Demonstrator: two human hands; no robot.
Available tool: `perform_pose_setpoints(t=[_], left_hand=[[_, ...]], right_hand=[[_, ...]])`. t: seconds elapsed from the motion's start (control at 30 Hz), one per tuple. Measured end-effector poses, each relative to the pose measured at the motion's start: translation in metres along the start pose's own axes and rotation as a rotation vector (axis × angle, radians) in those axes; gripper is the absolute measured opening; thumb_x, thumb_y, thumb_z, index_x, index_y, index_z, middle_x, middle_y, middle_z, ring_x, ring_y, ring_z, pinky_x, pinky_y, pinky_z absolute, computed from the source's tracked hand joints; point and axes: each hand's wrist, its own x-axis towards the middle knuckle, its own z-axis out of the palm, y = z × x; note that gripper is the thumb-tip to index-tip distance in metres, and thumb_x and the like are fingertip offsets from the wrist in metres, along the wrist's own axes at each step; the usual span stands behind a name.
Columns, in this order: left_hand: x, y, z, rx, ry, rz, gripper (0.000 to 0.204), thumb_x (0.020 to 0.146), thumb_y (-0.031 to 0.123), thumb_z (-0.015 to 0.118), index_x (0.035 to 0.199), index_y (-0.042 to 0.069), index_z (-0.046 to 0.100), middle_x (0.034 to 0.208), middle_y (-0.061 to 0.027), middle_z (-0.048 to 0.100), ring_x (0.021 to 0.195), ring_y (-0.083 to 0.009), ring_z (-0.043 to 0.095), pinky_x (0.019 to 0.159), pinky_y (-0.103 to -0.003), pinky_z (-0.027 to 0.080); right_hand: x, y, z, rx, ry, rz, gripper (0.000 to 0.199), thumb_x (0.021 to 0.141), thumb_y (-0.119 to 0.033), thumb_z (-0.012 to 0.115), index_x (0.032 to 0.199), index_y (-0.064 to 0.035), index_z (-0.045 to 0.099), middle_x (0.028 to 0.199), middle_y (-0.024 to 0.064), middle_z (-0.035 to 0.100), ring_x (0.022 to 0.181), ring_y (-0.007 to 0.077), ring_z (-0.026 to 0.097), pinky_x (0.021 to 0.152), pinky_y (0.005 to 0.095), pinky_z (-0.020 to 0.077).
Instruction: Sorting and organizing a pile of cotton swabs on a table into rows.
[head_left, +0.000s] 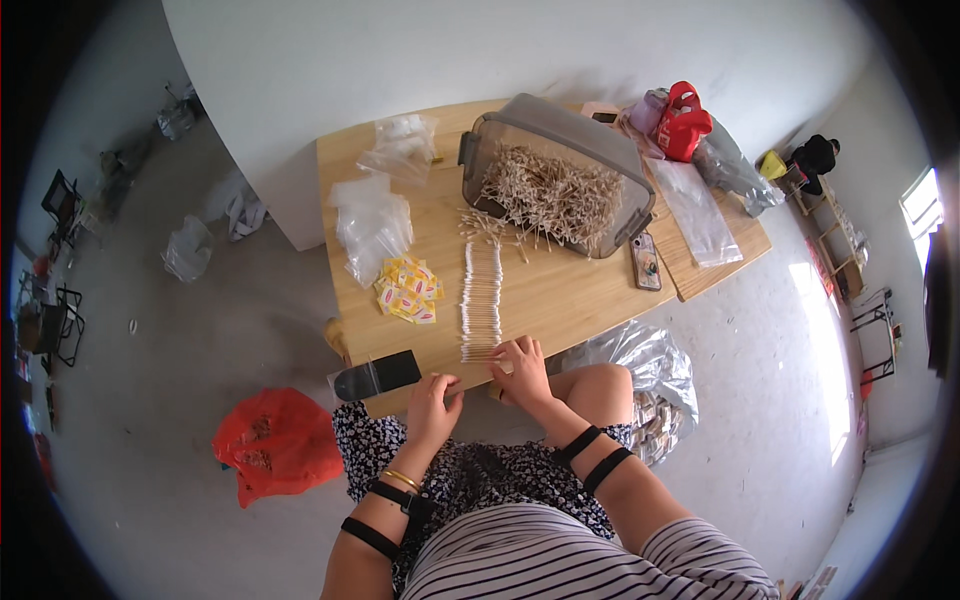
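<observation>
At the bottom of the frame, a person in a striped top and flowered skirt is sitting at the near edge of a wooden tabletop [560,290], forearms coming up from the lower edge. The left hand [432,398] is resting at the tabletop's edge just below centre, fingers curled together; whether anything is pinched in it I cannot tell. Just to its left a dark flat card [378,376] is lying on the corner. The right hand [521,368] is sitting right of it, fingers spread and pressing down on the near end of a long row of cotton swabs [481,300], which looks like a way of keeping the lined-up sticks from rolling. The row is running straight up the frame from those fingertips, each swab lying crosswise, probably so they are easy to count or gather. Left of the row, small yellow packets [408,291] are lying in a loose pile, and beyond them a stack of clear plastic bags [372,222]. At the upper centre a grey plastic bin [556,170] is tipped toward the person, loose swabs spilling toward the row's far end. A phone [646,260] is lying beside it, a red bag [684,122] behind
</observation>
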Motion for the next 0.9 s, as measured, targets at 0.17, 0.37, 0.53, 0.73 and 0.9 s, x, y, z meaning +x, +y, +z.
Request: perform_pose_setpoints(t=[0.17, 0.37, 0.53, 0.73, 0.9], left_hand=[[0.014, -0.008, 0.011, 0.076, -0.022, -0.047, 0.038, 0.079, 0.008, 0.077, 0.113, 0.009, 0.061, 0.109, -0.0089, 0.062, 0.109, -0.0315, 0.06, 0.09, -0.046, 0.045], [0.026, -0.01, 0.016, 0.168, -0.005, -0.073, 0.056, 0.077, 0.013, 0.081, 0.126, 0.01, 0.054, 0.119, -0.0112, 0.059, 0.115, -0.0334, 0.057, 0.093, -0.047, 0.044], [0.037, -0.006, 0.026, 0.253, 0.056, -0.027, 0.069, 0.074, 0.019, 0.084, 0.134, 0.009, 0.05, 0.13, -0.0137, 0.051, 0.123, -0.0373, 0.05, 0.098, -0.051, 0.041], [0.046, -0.003, 0.032, 0.274, 0.02, -0.062, 0.072, 0.074, 0.021, 0.084, 0.135, 0.008, 0.049, 0.133, -0.0148, 0.049, 0.127, -0.0386, 0.046, 0.105, -0.052, 0.037], [0.05, -0.008, 0.035, 0.245, 0.011, -0.04, 0.072, 0.074, 0.02, 0.084, 0.136, 0.008, 0.049, 0.135, -0.0149, 0.048, 0.127, -0.0396, 0.045, 0.108, -0.054, 0.035]], right_hand=[[-0.003, 0.009, -0.002, -0.052, 0.014, 0.025, 0.04, 0.077, -0.021, 0.077, 0.114, -0.0132, 0.064, 0.111, 0.0143, 0.056, 0.11, 0.0359, 0.052, 0.098, 0.0464, 0.0446], [0.017, 0.002, 0.004, -0.023, -0.021, -0.006, 0.044, 0.079, -0.02, 0.074, 0.121, -0.0135, 0.064, 0.116, 0.0154, 0.054, 0.112, 0.0366, 0.051, 0.099, 0.0474, 0.0441], [0.029, -0.005, 0.009, -0.06, -0.019, -0.027, 0.039, 0.08, -0.018, 0.072, 0.119, -0.0133, 0.066, 0.117, 0.0143, 0.053, 0.113, 0.036, 0.05, 0.098, 0.0478, 0.0441], [0.033, -0.005, 0.012, -0.08, -0.035, 0.006, 0.036, 0.082, -0.017, 0.071, 0.118, -0.0144, 0.068, 0.117, 0.0129, 0.053, 0.111, 0.0349, 0.05, 0.099, 0.0467, 0.0449], [0.035, -0.005, 0.014, -0.079, -0.028, 0.006, 0.031, 0.083, -0.016, 0.071, 0.114, -0.014, 0.07, 0.116, 0.0127, 0.054, 0.111, 0.0343, 0.051, 0.098, 0.0457, 0.0454]])
